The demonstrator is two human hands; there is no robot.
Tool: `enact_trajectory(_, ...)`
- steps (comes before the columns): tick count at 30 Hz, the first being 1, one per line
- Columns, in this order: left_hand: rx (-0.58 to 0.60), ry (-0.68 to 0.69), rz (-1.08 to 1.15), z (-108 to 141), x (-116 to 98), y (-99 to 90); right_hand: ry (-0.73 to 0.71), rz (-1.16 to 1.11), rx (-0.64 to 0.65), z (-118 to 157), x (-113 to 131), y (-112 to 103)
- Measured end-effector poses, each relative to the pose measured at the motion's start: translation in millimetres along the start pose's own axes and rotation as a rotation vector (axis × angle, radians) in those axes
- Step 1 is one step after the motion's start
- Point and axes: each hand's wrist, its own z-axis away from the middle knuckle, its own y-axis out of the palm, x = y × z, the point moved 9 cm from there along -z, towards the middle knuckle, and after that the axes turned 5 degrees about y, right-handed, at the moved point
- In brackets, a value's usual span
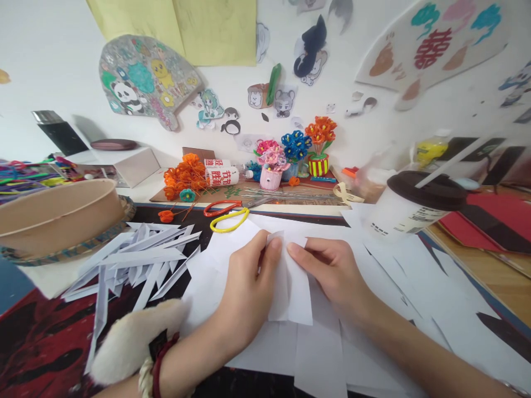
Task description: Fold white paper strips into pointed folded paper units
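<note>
Between my hands is a small piece of white paper (299,293) with a crease running down it. My left hand (251,282) pinches its upper left edge between thumb and fingers. At the upper right edge, the thumb and fingers of my right hand (336,271) grip the same paper. Beneath both hands lie overlapping white sheets (265,348). Scissors with one red and one yellow handle (229,221) rest just beyond my left hand. A pile of folded white paper strips (145,257) is to the left.
A lidded cup (398,213) with a straw stands at the right. A round tan container (62,215) is at the left, near a fluffy cream object (133,342). Orange flowers (186,174), potted craft flowers (269,166) and a bottle (224,172) line the back.
</note>
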Motion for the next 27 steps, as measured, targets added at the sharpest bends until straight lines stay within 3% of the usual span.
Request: enact_trajectory(27,-0.047,0.009,-0.022,-0.4,-2.7,-3.6,0.008,-0.034,-0.029,-0.2,-1.6,-3.1)
